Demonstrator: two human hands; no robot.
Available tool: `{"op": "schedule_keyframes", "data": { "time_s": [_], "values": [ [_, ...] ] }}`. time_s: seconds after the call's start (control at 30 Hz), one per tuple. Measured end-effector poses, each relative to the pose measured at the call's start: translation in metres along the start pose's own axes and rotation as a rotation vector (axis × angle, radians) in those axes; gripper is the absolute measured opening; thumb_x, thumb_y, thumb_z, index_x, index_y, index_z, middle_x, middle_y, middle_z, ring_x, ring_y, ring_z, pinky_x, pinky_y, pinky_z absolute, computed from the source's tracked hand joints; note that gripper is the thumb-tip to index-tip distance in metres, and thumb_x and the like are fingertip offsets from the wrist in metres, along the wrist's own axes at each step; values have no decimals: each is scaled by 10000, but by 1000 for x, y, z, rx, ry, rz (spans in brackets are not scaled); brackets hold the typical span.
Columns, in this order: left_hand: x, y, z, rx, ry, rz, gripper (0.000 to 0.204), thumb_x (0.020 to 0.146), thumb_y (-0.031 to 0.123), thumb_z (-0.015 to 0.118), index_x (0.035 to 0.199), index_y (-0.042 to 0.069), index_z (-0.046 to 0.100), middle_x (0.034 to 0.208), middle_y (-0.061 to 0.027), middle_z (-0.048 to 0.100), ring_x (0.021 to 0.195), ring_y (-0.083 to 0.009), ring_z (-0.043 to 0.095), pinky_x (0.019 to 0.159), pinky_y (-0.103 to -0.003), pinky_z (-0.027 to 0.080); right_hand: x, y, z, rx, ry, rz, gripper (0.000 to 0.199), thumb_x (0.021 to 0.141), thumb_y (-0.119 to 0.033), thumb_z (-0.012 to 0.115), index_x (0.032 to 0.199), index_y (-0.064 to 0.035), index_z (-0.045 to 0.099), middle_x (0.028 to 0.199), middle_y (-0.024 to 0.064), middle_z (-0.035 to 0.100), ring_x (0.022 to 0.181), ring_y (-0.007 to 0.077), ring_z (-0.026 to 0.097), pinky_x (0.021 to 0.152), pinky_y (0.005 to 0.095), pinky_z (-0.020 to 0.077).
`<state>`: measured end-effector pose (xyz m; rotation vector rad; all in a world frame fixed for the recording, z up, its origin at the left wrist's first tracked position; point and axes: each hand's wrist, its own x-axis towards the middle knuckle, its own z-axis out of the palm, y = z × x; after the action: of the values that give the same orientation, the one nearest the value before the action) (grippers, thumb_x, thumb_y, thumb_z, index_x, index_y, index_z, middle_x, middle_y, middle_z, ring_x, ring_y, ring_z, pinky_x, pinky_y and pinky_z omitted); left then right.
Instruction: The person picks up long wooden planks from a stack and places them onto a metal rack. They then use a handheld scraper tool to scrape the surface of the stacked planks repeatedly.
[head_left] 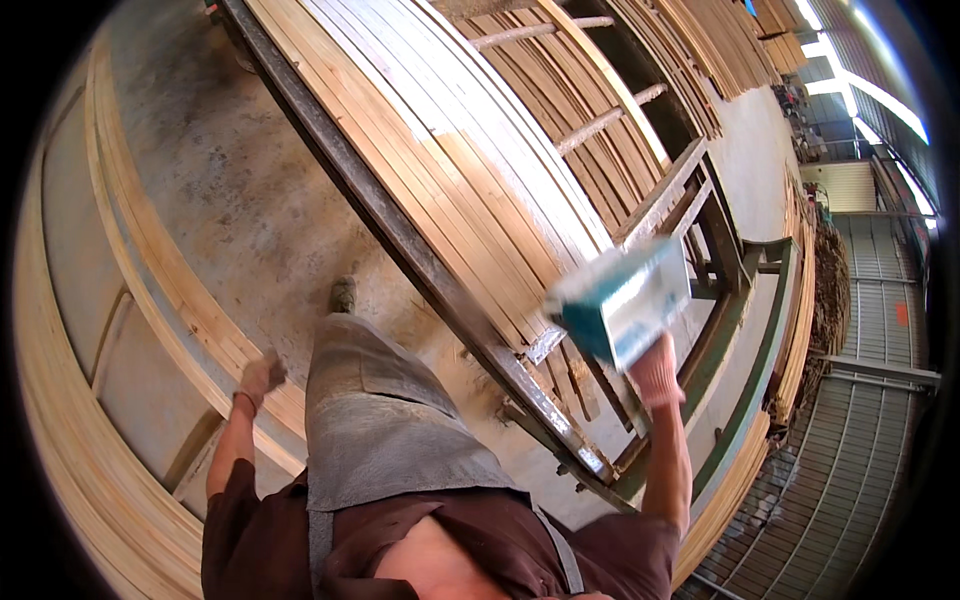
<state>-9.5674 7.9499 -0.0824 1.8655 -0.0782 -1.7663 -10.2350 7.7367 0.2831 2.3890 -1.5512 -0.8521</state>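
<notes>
Pale, long wooden strips [195, 325]: running behind the left fingers and on past them to the left. Left hand [262, 378]: apparently gloved, blurred; nothing shows in it, and whether the fingers are spread or curled cannot be told. Grey, worn-looking apron [400, 455]: right of the left fingers. Dark, straight metal rail [370, 215]: between the two sets of fingers, running ahead of both. Flat row of pale, narrow wooden strips [430, 175], partly shiny white: ahead and left of the right fingers. Teal-and-white, box-shaped container [620, 305], material unclear through blur: directly ahead of the right fingertips, tilted, over the near end of the row. Handling, by judgement: light enough for one hand, thin-walled, fairly stiff, likely to flex if squeezed; slippery if wet. Best hold: the near end, thumb opposing fingers. Right hand [657, 370], in a pale pink knit glove: fingers apparently closed on that near end, their exact placement hidden. Green, curved-looking metal frame [767, 365]: right of the right fingers.
</notes>
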Motion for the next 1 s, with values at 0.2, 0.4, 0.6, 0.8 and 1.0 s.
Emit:
{"op": "schedule_keyframes", "data": {
  "time_s": [0.2, 0.4, 0.6, 0.8, 1.0],
  "values": [
    [-14, -71, -17, 241, -90, -196, 398, 939, 311, 660, 1044, -73, 658, 897, -163, 690, 764, -322, 718, 623, -409, 574, -97, -12, 26, 591, -150, 206, 421, 987, -240, 546, 1365, -84, 644, 1352, 91, 694, 1286, 227, 624, 1087, 399, 482],
    [12, -5, -17, -36, -12, -50, 511, 932, 461, 675, 1118, -15, 691, 992, -137, 732, 880, -267, 722, 762, -379, 576, 38, -56, -14, 12, -222, -82, 431, 989, -217, 496, 1373, -85, 641, 1412, 92, 653, 1344, 226, 569, 1156, 375, 415],
    [13, 35, -34, -39, -18, 21, 632, 933, 603, 642, 1196, 32, 705, 1063, -104, 756, 935, -201, 714, 905, -356, 528, 270, -126, -159, -148, 200, -372, 387, 986, -172, 587, 1346, -34, 616, 1383, 117, 637, 1340, 277, 538, 1157, 393, 403],
    [2, 48, -33, -43, 5, -36, 511, 957, 573, 635, 1084, 88, 730, 929, -32, 728, 806, -145, 672, 751, -258, 495, 398, -210, -254, -400, 469, -434, 198, 955, -182, 670, 1086, -60, 757, 1033, 132, 775, 946, 271, 767, 844, 386, 629],
    [-23, 5, -40, -116, -11, -67, 404, 961, 531, 641, 959, 129, 689, 785, 29, 624, 692, -89, 585, 654, -228, 443, 278, -178, -177, -423, 248, -313, 351, 1030, -203, 558, 1359, -92, 606, 1376, 117, 618, 1262, 220, 573, 1108, 366, 449]
  ]
}}
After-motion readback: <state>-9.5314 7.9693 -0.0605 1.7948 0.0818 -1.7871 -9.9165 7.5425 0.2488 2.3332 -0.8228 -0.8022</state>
